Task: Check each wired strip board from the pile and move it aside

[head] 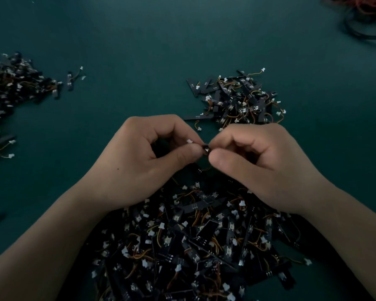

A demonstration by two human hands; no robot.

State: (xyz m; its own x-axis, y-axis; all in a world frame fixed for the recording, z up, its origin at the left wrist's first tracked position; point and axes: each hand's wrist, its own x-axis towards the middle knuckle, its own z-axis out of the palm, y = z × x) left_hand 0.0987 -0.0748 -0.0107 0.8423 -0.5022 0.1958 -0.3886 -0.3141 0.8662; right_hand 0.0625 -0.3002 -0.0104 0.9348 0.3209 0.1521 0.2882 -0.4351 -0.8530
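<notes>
A big pile of black wired strip boards with white connectors and orange-yellow wires lies in front of me, under both wrists. Above it my left hand and my right hand meet fingertip to fingertip. Between them they pinch one small black strip board, seen end-on; its white connector pokes out by my left index finger. Most of that board is hidden by the fingers.
A smaller heap of strip boards lies just beyond my right hand. Another heap spreads along the left edge, with a loose board beside it. Tangled red and black cables sit at the far right corner of the dark green table.
</notes>
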